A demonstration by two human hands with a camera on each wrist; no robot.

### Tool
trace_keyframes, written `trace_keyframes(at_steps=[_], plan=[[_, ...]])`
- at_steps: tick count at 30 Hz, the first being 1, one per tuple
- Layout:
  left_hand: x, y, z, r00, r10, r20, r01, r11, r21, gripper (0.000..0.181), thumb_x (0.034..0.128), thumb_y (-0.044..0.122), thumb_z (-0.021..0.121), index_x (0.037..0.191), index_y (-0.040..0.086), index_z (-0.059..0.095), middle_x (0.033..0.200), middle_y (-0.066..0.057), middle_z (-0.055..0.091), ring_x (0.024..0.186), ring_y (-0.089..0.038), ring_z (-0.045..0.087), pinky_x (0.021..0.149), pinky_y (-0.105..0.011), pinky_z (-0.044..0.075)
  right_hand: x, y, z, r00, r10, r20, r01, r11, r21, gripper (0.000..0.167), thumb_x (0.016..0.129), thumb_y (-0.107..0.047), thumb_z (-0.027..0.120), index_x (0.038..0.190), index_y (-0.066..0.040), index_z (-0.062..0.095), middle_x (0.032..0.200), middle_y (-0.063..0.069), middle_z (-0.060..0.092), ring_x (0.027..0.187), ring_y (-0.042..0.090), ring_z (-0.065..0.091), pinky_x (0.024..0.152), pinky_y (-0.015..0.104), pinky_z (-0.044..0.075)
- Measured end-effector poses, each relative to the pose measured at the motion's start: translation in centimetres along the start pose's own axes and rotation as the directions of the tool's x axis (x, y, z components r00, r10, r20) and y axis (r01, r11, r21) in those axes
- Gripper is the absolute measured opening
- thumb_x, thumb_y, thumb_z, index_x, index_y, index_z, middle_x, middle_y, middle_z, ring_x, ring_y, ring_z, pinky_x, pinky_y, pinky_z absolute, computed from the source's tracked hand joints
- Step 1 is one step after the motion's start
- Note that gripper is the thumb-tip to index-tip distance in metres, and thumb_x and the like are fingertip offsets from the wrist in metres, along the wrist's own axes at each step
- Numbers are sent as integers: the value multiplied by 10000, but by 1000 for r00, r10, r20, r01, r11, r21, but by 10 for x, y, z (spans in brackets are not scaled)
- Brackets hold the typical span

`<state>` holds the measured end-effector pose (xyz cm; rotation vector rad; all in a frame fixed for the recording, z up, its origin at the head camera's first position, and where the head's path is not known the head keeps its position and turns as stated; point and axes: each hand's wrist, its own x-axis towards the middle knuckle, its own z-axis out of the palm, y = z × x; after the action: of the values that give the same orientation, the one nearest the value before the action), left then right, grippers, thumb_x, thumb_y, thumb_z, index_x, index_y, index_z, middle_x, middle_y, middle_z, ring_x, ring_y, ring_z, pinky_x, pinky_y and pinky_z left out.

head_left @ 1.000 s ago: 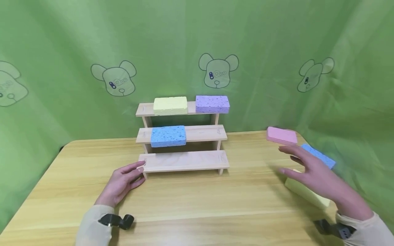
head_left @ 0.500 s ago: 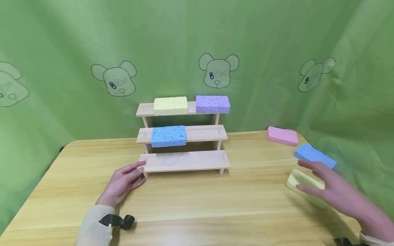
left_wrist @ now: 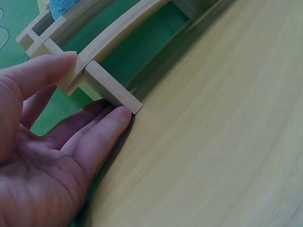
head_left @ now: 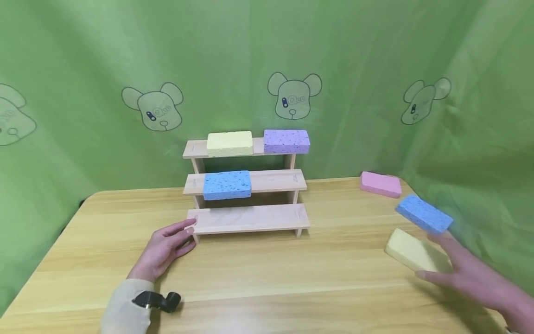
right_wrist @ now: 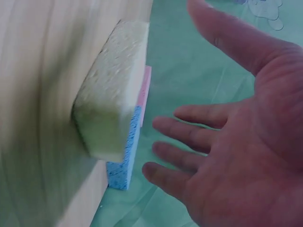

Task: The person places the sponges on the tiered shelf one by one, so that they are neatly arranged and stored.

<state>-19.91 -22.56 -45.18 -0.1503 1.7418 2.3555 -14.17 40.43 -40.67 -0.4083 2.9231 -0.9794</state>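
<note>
Left hand [head_left: 164,250] grips the wooden stand [head_left: 250,219] at the 8 o'clock corner, bottom step: thumb on the board, other fingers by the leg. Right hand [head_left: 467,278] is at 4 o'clock in the head view, fingers spread, holding nothing; right wrist view shows it apart from the loose yellow sponge [head_left: 409,250], the nearest item. That one lies askew on the table [head_left: 292,278], also 4 o'clock. Loose blue sponge [head_left: 423,213] is near it, between 12 and 1 from it. Pink sponge [head_left: 380,184] is at 10 from that blue one.

Stand sits mid-view, three steps. Clock centred on it: shelved yellow sponge [head_left: 230,144] at 11 and purple sponge [head_left: 286,141] between 1 and 2, both top step, apart. Shelved blue sponge [head_left: 227,185] at 9, middle step. All three lie flat. Green curtain [head_left: 354,93] with printed bear heads at 12, behind. Black wrist mount [head_left: 157,301] on the left sleeve, 7 o'clock.
</note>
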Motion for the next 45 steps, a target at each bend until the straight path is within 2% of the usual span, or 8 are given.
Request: trace_keyframes(at_steps=[8, 10, 13, 24, 27, 33, 39, 45], plan=[[1, -1, 1, 1000, 1, -6, -1, 1000, -4, 374, 926, 43, 664, 1295, 10, 616, 1532, -159, 304, 1132, -195, 601, 1002, -397, 499, 2, 16, 2, 996, 72, 48, -70, 996, -47, 982, 880, -193, 740, 1443, 220, 49, 1380, 513, 152, 1262, 668, 144, 1136, 520, -100], [1, -1, 1, 1000, 1, -5, -1, 1000, -6, 374, 928, 41, 662, 1297, 9, 615, 1531, -160, 304, 1134, -199, 600, 1003, -397, 498, 4, 19, 3, 999, 46, 27, -43, 994, -99, 945, 840, -188, 779, 1402, 253, 160, 1312, 483, 311, 1194, 569, 354, 1166, 457, 160], [2, -1, 1, 1000, 0, -7, 0, 1000, -8, 366, 930, 37, 656, 1294, 12, 619, 1528, -159, 310, 1134, -200, 601, 1001, -397, 499, 8, 21, 5, 1000, -12, -3, 11, 991, -136, 774, 786, -170, 823, 1305, 197, 382, 1040, 298, 531, 924, 295, 537, 806, 316, 491], [1, -1, 0, 1000, -1, -18, 1, 1000, -14, 336, 928, 26, 654, 1264, 34, 648, 1523, -160, 315, 1113, -196, 612, 995, -398, 504, 9, 30, 12, 993, -115, -33, 111, 988, -104, 382, 745, -78, 830, 1022, -4, 577, 753, -41, 492, 648, 49, 446, 486, 231, 376], [2, -2, 0, 1000, 0, -14, 0, 1000, -8, 349, 929, 30, 655, 1277, 28, 638, 1527, -168, 305, 1117, -199, 610, 997, -395, 502, 10, 31, 11, 996, -78, -48, 69, 982, -178, 494, 728, -108, 845, 1104, 60, 572, 849, 53, 534, 731, 104, 480, 548, 242, 397], [3, -3, 0, 1000, 1, -15, -1, 1000, -8, 373, 927, 35, 661, 1297, 13, 619, 1527, -166, 305, 1127, -211, 604, 996, -395, 503, 10, 33, 5, 1000, 9, -23, -14, 971, -237, 806, 750, -130, 830, 1302, 242, 374, 1140, 409, 456, 975, 492, 487, 738, 582, 474], [2, -4, 1, 1000, -8, -18, 8, 1000, 6, 392, 929, 49, 663, 1314, 6, 601, 1530, -160, 307, 1140, -213, 595, 996, -392, 503, 10, 28, 5, 998, -45, -54, 31, 971, -237, 698, 759, -149, 834, 1288, 138, 480, 1079, 321, 512, 893, 402, 536, 697, 515, 512], [3, -2, -1, 1000, 2, -17, -2, 1000, 5, 388, 923, 45, 670, 1304, 9, 611, 1527, -165, 306, 1142, -225, 594, 997, -397, 502, 18, 16, 3, 995, -50, -89, 36, 988, -149, 887, 867, -201, 760, 1500, 94, 214, 1383, 460, 239, 1161, 664, 291, 908, 843, 177]])
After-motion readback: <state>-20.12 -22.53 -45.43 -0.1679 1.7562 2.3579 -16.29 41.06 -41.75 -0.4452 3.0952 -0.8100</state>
